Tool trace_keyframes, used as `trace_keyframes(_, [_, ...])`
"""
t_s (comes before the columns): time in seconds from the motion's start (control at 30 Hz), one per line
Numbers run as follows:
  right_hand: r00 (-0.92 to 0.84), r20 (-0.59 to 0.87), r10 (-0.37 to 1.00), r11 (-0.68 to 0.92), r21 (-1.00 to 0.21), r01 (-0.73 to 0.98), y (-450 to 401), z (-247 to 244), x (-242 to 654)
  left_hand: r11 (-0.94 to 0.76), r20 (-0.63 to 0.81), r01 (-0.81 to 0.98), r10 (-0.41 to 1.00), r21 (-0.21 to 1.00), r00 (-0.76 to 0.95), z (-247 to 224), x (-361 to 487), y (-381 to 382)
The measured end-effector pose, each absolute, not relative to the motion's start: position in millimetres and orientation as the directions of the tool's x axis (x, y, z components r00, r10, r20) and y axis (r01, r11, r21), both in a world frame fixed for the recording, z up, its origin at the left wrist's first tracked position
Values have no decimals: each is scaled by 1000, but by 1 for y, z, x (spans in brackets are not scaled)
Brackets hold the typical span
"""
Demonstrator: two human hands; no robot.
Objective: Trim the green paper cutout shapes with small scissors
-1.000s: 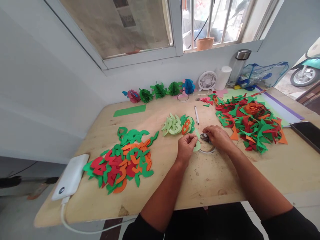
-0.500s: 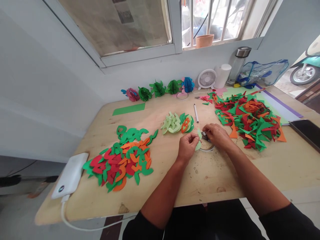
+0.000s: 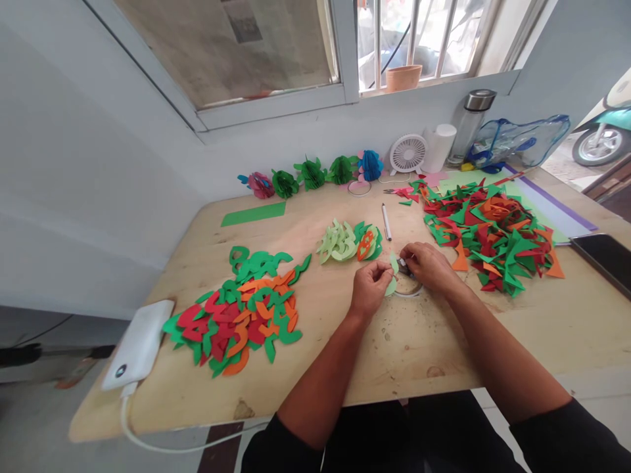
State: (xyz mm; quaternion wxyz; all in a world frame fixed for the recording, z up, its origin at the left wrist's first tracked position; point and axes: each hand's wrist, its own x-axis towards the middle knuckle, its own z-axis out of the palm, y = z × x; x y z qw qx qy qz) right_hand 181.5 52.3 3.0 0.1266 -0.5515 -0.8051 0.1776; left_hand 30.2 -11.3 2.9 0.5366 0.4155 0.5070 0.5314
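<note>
Person: two black fabric sleeves [image 3: 566, 427], ending below the elbows; black fabric clothing [image 3: 419, 430] on the lap; both hands bare, ungloved.

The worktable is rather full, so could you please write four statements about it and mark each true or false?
1. The left hand holds a light green paper piece. True.
2. The white fan stands left of the blue paper ornament. False: it stands right of it.
3. The pen lies on the phone. False: it lies on the worktable, apart from the phone.
4. The white cable is plugged into the power bank. True.
</note>
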Motion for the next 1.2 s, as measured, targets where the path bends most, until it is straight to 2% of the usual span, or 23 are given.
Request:
trace_keyframes(0.93, [-363, 3, 932, 330, -424, 844, 54, -1, 182, 92, -102, -108, 991, 990, -90, 1, 29, -12])
trace_keyframes(1.2, [-351, 4, 936, 312, -470, 826, 54, -3, 182, 95, -104, -114, 992, 989, -75, -4, 30, -12])
